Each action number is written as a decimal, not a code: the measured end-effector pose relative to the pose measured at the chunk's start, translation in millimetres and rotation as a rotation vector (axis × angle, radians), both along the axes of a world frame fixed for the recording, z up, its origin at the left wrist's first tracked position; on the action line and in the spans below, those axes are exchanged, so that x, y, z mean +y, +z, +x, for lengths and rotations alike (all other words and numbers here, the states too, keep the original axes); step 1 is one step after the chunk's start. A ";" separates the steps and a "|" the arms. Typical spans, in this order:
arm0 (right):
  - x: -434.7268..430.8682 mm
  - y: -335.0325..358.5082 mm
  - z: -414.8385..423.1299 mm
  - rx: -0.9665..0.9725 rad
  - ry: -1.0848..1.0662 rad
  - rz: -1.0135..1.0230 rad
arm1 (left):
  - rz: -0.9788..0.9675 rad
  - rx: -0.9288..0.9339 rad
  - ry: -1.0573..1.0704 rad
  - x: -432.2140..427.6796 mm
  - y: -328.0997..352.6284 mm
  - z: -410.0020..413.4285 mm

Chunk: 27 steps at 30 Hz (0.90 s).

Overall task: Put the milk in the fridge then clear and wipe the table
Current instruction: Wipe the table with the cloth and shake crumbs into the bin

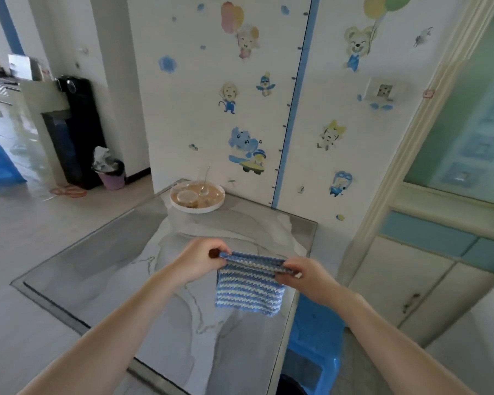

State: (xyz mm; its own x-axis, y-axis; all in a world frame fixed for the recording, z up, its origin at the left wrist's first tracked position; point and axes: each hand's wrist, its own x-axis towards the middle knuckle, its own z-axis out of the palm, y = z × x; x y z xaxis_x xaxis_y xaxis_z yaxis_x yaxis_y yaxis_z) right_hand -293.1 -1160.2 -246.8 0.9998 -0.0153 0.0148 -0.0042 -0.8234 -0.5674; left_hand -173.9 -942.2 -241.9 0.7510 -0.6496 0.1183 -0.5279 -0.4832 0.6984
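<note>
A blue and white striped cloth [250,289] hangs above the grey marble-patterned table [97,269]. My left hand [200,260] pinches its top left corner. My right hand [305,276] pinches its top right corner, so the cloth is stretched between both hands and its lower edge hangs free. At the table's far end, against the wall, stands a round white tray [197,208] with clear glasses and a lidded cup on it. No milk is in view.
A blue plastic stool [317,346] stands right of the table. A purple waste bin [111,175] and a black water dispenser [74,129] stand at the back left. A cabinet [428,280] is on the right. A sticker-covered wall lies behind the table.
</note>
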 end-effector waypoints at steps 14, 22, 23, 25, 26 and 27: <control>-61.3 -27.0 115.2 -0.070 -0.313 0.353 | -0.122 0.303 -0.107 -72.7 -19.1 152.7; -90.5 -34.1 184.3 -0.012 -0.406 0.376 | -0.038 0.237 -0.191 -108.3 -29.4 236.4; -91.5 -34.7 191.0 -0.001 -0.420 0.370 | -0.031 0.228 -0.206 -111.6 -32.0 244.5; -91.4 -34.5 201.4 0.015 -0.441 0.335 | -0.025 0.221 -0.234 -118.6 -32.4 259.8; -90.5 -36.0 208.3 0.012 -0.456 0.316 | -0.021 0.230 -0.254 -122.1 -31.2 270.4; -87.8 -36.7 216.1 0.013 -0.481 0.297 | -0.012 0.231 -0.288 -122.9 -33.7 281.0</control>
State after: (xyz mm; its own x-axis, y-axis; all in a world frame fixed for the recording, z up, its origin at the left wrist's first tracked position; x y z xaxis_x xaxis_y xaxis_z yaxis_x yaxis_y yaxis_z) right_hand -77.0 -1248.0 -283.5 0.8790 -0.4714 -0.0715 -0.3482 -0.5322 -0.7717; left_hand 107.1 -1065.1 -275.6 0.5451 -0.8380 -0.0244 -0.4687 -0.3288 0.8199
